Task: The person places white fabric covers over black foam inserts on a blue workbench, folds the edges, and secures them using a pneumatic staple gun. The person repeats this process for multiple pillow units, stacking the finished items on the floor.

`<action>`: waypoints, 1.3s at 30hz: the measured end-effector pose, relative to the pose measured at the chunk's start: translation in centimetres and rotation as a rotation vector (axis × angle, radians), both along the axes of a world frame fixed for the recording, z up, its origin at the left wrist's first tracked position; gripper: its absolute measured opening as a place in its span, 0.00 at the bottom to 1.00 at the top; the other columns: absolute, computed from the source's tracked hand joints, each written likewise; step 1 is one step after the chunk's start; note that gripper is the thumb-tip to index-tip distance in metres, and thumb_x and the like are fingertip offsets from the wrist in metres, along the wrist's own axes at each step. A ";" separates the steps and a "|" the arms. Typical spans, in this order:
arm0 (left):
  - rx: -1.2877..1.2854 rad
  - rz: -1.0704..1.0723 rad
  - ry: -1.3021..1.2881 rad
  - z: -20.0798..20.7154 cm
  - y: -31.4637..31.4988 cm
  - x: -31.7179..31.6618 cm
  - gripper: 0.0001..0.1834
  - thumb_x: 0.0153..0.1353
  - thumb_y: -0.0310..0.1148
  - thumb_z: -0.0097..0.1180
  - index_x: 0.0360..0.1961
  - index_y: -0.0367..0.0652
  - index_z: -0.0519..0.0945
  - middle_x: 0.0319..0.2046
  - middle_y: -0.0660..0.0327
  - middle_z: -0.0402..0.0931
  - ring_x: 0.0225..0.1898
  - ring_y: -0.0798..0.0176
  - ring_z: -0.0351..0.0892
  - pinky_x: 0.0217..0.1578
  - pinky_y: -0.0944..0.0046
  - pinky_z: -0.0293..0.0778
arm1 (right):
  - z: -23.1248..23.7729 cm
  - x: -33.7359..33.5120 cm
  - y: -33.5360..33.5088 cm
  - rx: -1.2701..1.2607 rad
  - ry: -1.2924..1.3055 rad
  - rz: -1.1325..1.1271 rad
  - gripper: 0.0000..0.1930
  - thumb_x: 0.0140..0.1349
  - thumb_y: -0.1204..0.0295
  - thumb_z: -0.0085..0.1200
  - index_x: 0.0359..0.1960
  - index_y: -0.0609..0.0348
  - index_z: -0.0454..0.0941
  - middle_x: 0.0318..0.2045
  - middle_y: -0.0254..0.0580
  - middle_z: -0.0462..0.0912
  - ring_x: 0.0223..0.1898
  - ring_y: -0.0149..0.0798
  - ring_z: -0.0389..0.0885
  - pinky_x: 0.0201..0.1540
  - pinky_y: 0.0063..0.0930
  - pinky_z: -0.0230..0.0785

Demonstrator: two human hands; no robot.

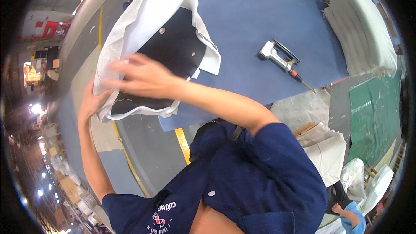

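An upholstery piece with a black underside, a seat or back panel by its look, lies at the near left edge of the blue worktable. Pale fabric with a white lining wraps its sides and stands up loose along the left and far side. My left hand grips the fabric edge at the near left corner, thumb on the inner side. Across the black face reaches my right hand, fingers stretched out and apart toward the left fabric edge, their tips smeared by motion.
A silver staple gun with an air hose fitting lies on the table to the right. Folded pale fabric is stacked at the far right. Beyond the near edge are more cloth, a green sheet and another person in blue.
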State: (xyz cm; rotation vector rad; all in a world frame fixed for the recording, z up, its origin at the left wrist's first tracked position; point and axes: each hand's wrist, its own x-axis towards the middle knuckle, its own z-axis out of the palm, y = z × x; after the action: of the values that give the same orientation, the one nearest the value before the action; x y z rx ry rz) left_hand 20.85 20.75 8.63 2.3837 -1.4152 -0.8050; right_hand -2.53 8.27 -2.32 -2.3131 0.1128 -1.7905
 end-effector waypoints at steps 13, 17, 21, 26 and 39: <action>-0.031 -0.036 -0.451 1.1 0.9 -1.1 0.48 0.45 0.57 0.76 0.65 0.45 0.74 0.57 0.44 0.81 0.59 0.40 0.80 0.59 0.47 0.75 | -23.1 -29.5 -12.2 0.805 1.096 -0.757 0.44 0.45 0.81 0.69 0.66 0.64 0.59 0.57 0.63 0.67 0.58 0.70 0.72 0.60 0.58 0.69; 0.002 0.006 -0.481 0.8 2.0 -1.9 0.48 0.45 0.58 0.76 0.64 0.45 0.73 0.54 0.45 0.82 0.57 0.39 0.81 0.56 0.45 0.77 | -24.0 -30.6 -10.9 0.739 0.898 -0.704 0.42 0.48 0.81 0.66 0.67 0.65 0.60 0.56 0.62 0.67 0.55 0.71 0.73 0.58 0.58 0.70; -0.143 -0.072 -0.543 1.1 1.7 -3.0 0.43 0.44 0.57 0.76 0.58 0.47 0.73 0.51 0.50 0.84 0.52 0.41 0.84 0.49 0.43 0.80 | -21.5 -31.0 -9.2 0.703 0.772 -0.839 0.31 0.52 0.79 0.68 0.59 0.68 0.70 0.49 0.57 0.78 0.49 0.58 0.81 0.53 0.48 0.74; -0.160 -0.097 -0.615 -0.5 3.9 -3.5 0.41 0.48 0.54 0.75 0.59 0.49 0.71 0.49 0.53 0.85 0.50 0.44 0.85 0.46 0.46 0.82 | -13.1 -18.8 1.5 1.344 0.319 -0.082 0.24 0.62 0.79 0.64 0.61 0.69 0.73 0.37 0.41 0.86 0.32 0.33 0.85 0.35 0.30 0.79; -0.310 -0.206 -0.673 -0.1 4.3 -4.5 0.47 0.52 0.40 0.76 0.70 0.46 0.64 0.52 0.52 0.81 0.48 0.46 0.85 0.46 0.50 0.82 | 1.5 0.4 13.4 1.103 0.169 0.396 0.30 0.58 0.81 0.60 0.65 0.68 0.72 0.34 0.42 0.86 0.23 0.25 0.81 0.28 0.23 0.75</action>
State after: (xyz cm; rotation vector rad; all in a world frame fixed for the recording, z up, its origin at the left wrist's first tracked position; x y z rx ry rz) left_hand 16.33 25.06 8.55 2.3756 -1.8730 0.2225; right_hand -2.11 21.65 -0.86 -1.5070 0.4850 -0.9292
